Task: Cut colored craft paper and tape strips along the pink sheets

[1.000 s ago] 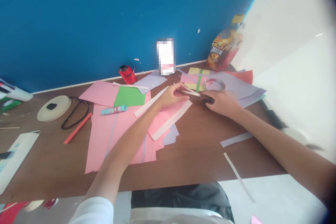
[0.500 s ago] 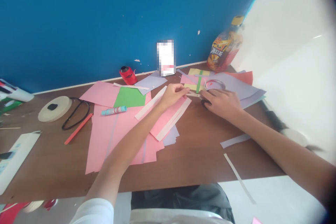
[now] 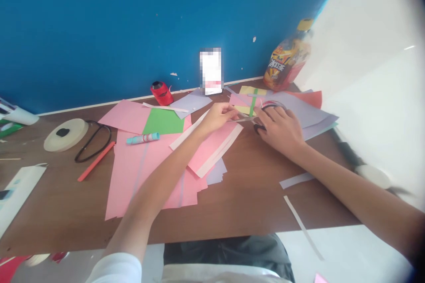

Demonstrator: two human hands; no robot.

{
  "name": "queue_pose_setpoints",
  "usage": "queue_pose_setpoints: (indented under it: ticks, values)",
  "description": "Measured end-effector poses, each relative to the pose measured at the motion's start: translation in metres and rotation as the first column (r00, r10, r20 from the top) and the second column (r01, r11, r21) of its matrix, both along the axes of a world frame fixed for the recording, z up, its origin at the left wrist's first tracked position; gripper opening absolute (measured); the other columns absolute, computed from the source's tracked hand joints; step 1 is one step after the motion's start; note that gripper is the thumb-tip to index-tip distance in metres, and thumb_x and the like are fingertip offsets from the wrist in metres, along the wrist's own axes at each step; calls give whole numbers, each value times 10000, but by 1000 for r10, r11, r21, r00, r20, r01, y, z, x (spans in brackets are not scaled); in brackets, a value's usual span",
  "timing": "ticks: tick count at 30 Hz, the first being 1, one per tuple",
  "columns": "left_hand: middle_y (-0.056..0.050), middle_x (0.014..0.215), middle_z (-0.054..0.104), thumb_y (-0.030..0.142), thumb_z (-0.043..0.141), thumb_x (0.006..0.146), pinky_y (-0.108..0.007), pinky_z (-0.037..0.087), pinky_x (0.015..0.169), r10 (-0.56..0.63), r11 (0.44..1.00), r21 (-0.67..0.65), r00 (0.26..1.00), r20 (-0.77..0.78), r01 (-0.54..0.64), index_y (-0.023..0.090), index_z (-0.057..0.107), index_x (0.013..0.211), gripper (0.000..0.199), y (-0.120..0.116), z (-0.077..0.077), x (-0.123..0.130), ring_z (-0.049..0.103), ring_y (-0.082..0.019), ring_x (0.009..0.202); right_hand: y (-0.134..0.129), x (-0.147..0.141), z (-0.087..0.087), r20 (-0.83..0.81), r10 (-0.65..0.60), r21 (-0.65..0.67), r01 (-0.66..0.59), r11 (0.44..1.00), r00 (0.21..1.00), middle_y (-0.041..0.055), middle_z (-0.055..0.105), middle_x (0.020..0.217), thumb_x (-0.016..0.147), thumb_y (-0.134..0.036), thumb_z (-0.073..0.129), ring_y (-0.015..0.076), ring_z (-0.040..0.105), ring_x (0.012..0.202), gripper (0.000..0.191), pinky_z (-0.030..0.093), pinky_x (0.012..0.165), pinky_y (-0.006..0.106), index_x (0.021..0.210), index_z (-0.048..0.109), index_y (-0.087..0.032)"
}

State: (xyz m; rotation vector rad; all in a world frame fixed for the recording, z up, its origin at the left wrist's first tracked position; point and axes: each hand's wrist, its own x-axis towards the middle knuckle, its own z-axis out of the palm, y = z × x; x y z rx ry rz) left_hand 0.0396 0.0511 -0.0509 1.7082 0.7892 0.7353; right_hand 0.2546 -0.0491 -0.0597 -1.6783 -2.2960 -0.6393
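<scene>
My right hand (image 3: pixel 282 126) is closed round the dark handles of a pair of scissors (image 3: pixel 246 119). The blades point left, reaching my left hand (image 3: pixel 217 117). Thumb and fingers of that left hand are pinched together at the blade tips; what lies between them is too small to make out. Beneath the left hand is a pink folded paper (image 3: pixel 215 152) with white-edged strips along its sides. A yellow and pink paper piece with a green strip (image 3: pixel 254 101) lies just behind the scissors.
Large pink sheets (image 3: pixel 133 185), a green sheet (image 3: pixel 164 121) and a glue stick (image 3: pixel 143 138) lie left. At the back stand a red can-like object (image 3: pixel 161 93), a blurred-out white panel (image 3: pixel 211 70) and a drink bottle (image 3: pixel 287 59). Purple sheets (image 3: pixel 308 112) lie right; a paper strip (image 3: pixel 302 225) overhangs the front edge.
The scissors' blades show more clearly between the hands. My hands stay in nearly the same place; the whole view has shifted slightly.
</scene>
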Motion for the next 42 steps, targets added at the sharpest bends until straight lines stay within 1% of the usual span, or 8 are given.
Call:
queue_pose_setpoints:
  ticks: [14,25,29,33,35,38,40,42]
  values:
    - [-117,916,761,373,651,889,-379,512,888,97,991,-99,993,66,-90,142,643,875,232,-6,4,8,718,-196,883,-5,-13,-1,11,-76,7,76,997,997,220,615,1201,877,-268,470,346,485,1035,683,306,768,412,1521,335,-84]
    - [-89,797,746,316,639,851,-371,466,802,170,977,-102,973,-153,-187,163,663,705,213,-8,26,2,638,-184,756,-13,-26,0,35,-106,-1,106,994,994,223,588,1286,890,-222,436,361,473,1118,746,334,816,438,1584,198,-86]
    - [-69,716,710,274,616,821,-352,443,740,240,964,-80,957,-164,-255,174,638,624,222,-8,22,5,599,-172,697,-13,-29,1,37,-112,-16,113,993,993,227,587,1267,900,-224,417,365,477,1109,735,348,807,440,1584,191,-75]
    - [-14,598,608,228,586,780,-306,390,634,353,924,-126,932,-81,-361,189,566,587,199,13,8,-6,516,-132,580,-11,-26,3,-26,-169,24,169,985,985,244,594,1224,892,-287,462,378,506,1054,732,365,799,447,1557,257,-59]
    - [4,545,560,225,511,817,-299,368,596,395,912,-77,913,-104,-404,200,577,653,178,29,3,-19,493,-136,536,-8,-22,2,-82,-171,47,175,983,982,236,620,1189,885,-315,490,374,529,1028,709,380,799,443,1525,318,-64]
    - [10,516,490,278,450,882,-301,350,566,517,856,132,832,-201,-500,215,478,603,287,49,0,-43,445,-139,493,-4,-15,-5,-178,-162,62,176,983,971,195,680,1101,903,-341,487,330,584,966,580,400,769,390,1426,452,-93]
    - [-11,540,511,361,415,941,-304,383,606,572,816,266,780,-253,-513,216,462,599,374,59,2,-59,496,-158,547,-2,-12,-12,-196,-181,61,196,979,964,156,715,1009,928,-351,462,287,615,891,475,385,699,343,1336,538,-121]
    - [-36,667,619,325,471,936,-312,424,695,621,771,408,719,-311,-489,214,562,728,253,63,6,-72,586,-189,692,-1,-9,-17,-158,-184,52,194,980,970,116,731,917,953,-349,431,253,628,822,412,336,623,318,1275,590,-147]
